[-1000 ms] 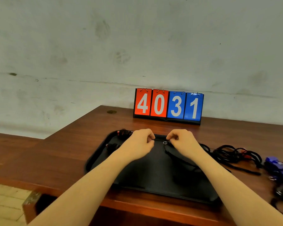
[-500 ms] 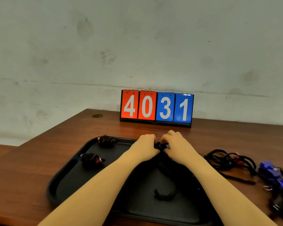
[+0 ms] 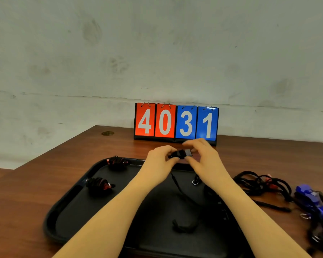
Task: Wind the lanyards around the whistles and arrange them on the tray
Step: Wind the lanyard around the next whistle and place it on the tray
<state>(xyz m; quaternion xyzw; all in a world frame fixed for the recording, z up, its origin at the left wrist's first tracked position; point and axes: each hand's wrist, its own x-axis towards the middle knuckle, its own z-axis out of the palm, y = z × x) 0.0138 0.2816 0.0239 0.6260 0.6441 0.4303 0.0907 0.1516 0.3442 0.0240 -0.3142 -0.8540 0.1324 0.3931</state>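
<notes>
Both hands hold one black whistle (image 3: 181, 154) above the far edge of the black tray (image 3: 67, 211). My left hand (image 3: 159, 160) pinches its left end, and my right hand (image 3: 203, 157) pinches its right end. Its black lanyard (image 3: 183, 194) hangs down onto the tray, with a metal ring (image 3: 194, 182) showing and the cord's end lying bunched near the tray's middle. Two red whistles wound in black cord lie on the tray's left side, one at the far corner (image 3: 117, 162), one nearer (image 3: 99, 184).
A pile of loose black lanyards with red whistles (image 3: 263, 183) lies on the wooden table right of the tray. Blue whistles (image 3: 313, 200) sit further right, near the frame edge. A flip scoreboard reading 4031 (image 3: 176, 122) stands against the wall behind.
My hands have lifted the black whistle up off the tray, and the lanyard now trails below. The view has shifted, bringing both wound whistles on the tray's left into sight.
</notes>
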